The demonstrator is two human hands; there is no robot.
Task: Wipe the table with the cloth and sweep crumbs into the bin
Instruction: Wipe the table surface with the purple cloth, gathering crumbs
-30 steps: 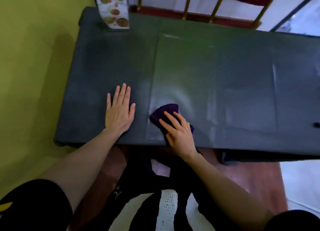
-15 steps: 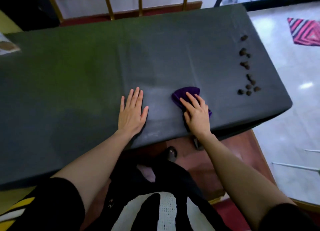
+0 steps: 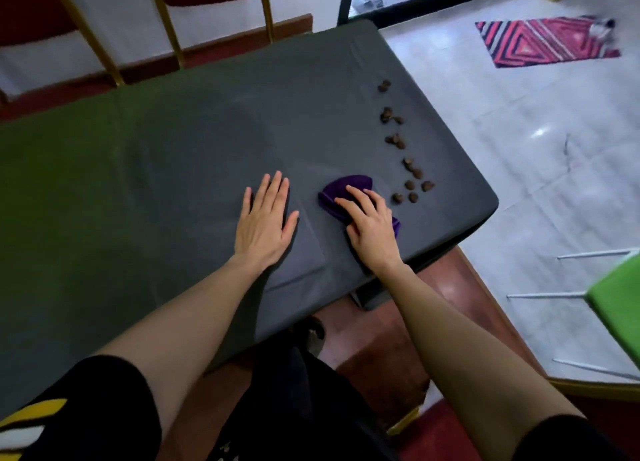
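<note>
Right hand (image 3: 372, 228) presses the cloth (image 3: 346, 190) with relaxed fingers, my left hand (image 3: 265, 223) flat on the surface (image 3: 173, 156); crumbs (image 3: 403, 164) at two o'clock remain unswept, no bin visible.

The left hand (image 3: 265, 220) lies flat, fingers straight, on the dark-covered worktop (image 3: 156, 170). Just beside it the right hand (image 3: 372, 227) presses a bunched purple cloth (image 3: 341, 192) (near the front edge). Brown crumbs (image 3: 403, 163) trail along the worktop's right end, the nearest just beside the cloth.
</note>
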